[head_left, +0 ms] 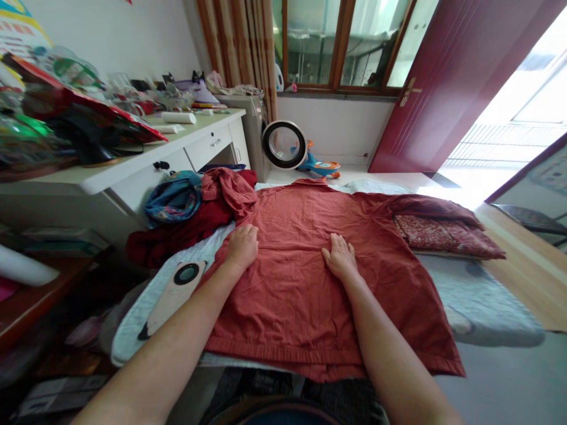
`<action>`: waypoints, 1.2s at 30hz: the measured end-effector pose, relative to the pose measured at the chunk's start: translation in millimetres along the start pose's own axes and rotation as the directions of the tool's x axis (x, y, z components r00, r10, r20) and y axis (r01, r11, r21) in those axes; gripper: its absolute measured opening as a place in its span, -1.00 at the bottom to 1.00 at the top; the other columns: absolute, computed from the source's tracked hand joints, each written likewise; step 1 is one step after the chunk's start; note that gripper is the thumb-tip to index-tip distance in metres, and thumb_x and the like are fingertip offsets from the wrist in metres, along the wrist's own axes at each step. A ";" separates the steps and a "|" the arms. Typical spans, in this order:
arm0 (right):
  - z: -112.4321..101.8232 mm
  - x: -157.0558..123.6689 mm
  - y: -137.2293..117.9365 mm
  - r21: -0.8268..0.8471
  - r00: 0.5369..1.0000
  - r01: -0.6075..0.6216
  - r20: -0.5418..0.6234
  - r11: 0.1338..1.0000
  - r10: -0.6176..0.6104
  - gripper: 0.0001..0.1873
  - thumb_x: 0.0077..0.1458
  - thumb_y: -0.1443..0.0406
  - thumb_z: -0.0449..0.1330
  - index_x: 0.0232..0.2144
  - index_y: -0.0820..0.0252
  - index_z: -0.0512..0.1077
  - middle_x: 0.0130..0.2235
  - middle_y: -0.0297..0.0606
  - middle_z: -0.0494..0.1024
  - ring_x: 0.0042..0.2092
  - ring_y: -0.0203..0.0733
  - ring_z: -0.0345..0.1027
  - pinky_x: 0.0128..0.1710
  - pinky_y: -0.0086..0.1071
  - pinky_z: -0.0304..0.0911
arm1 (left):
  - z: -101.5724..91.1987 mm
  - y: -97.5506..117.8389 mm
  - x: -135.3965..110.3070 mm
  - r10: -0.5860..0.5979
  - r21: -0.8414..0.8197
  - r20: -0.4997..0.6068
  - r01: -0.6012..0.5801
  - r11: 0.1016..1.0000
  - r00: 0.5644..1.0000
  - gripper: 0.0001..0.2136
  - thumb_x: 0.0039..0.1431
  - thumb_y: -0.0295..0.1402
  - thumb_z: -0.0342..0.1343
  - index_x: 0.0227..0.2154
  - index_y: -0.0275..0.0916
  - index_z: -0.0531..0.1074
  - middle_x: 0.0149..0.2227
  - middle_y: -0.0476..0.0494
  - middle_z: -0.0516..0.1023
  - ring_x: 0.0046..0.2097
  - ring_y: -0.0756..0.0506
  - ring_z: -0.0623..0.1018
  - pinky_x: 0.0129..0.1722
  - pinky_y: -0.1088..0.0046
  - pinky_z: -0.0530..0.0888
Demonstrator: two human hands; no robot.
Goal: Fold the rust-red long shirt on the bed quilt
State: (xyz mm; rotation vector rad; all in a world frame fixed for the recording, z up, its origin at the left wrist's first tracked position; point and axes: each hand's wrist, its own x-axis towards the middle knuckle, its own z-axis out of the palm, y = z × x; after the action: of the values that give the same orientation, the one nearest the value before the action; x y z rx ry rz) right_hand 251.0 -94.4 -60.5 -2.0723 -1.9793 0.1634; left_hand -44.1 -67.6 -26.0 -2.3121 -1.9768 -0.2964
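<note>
Currently, rust-red shirt (pixel 296 283): spread out across pale-blue quilted mat (pixel 491 295), directly beneath both hands, collar at far end, gathered hem nearest the body.
Left hand (pixel 243 245): resting at shirt's left edge, fingers curled; cannot tell whether any cloth is pinched.
Right hand (pixel 340 257): laid on shirt's front, right of centre, fingers loosely extended and slightly parted, no cloth gathered.
Left sleeve (pixel 225 188): bunched over dark red cloth (pixel 177 239), beside blue patterned cloth (pixel 175 198).
Right sleeve (pixel 434 206): lying across patterned red pillow (pixel 443 235).
Washing machine (pixel 251 127): round door (pixel 284 144) swung wide, drum hidden.
White desk (pixel 206 122): drawer (pixel 206 143) closed, dark recess below; clear plastic containers (pixel 75 71) on top, contents too blurred to tell.
</note>
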 end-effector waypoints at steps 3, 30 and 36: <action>-1.7 -3.2 -6.3 0.014 0.992 0.128 0.019 0.992 -0.128 -0.40 0.30 0.15 -0.08 0.31 0.26 0.08 0.37 -0.12 0.07 0.39 -0.13 -0.17 0.33 -0.14 -0.24 | 19.2 28.7 -3.6 0.149 -0.125 0.139 -0.132 0.983 0.979 -0.56 0.30 -0.19 -0.08 0.18 -0.21 0.28 0.30 -0.25 0.24 0.32 -0.23 0.18 0.28 0.12 0.14; -112.6 33.2 116.9 -0.420 0.944 -0.311 -0.244 0.853 0.224 -0.63 0.16 0.18 0.14 -0.17 0.41 0.50 -0.10 0.19 0.50 -0.01 0.16 0.33 -0.08 -0.14 0.18 | 34.0 36.6 -8.2 0.098 -0.111 0.295 -0.067 0.992 0.951 -0.31 0.19 0.14 -0.15 0.34 -0.01 0.04 0.41 -0.12 -0.06 0.40 -0.37 -0.11 0.26 -0.27 -0.11; -113.3 43.6 123.0 -0.333 0.926 -0.372 -0.199 0.867 0.321 -0.62 0.25 0.36 -0.10 -0.07 0.35 0.47 -0.11 0.16 0.53 -0.12 0.02 0.45 -0.18 -0.21 0.26 | 34.0 36.6 -8.8 0.102 -0.109 0.294 -0.073 0.991 0.950 -0.28 0.19 0.17 -0.17 0.34 -0.03 0.02 0.41 -0.13 -0.07 0.40 -0.37 -0.12 0.25 -0.28 -0.13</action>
State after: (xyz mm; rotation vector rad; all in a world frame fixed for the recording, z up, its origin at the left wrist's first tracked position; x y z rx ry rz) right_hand 402.0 -68.0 19.1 -2.5856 -1.6328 -0.2985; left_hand -6.2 -75.6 -58.7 -2.6343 -2.0167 -0.0356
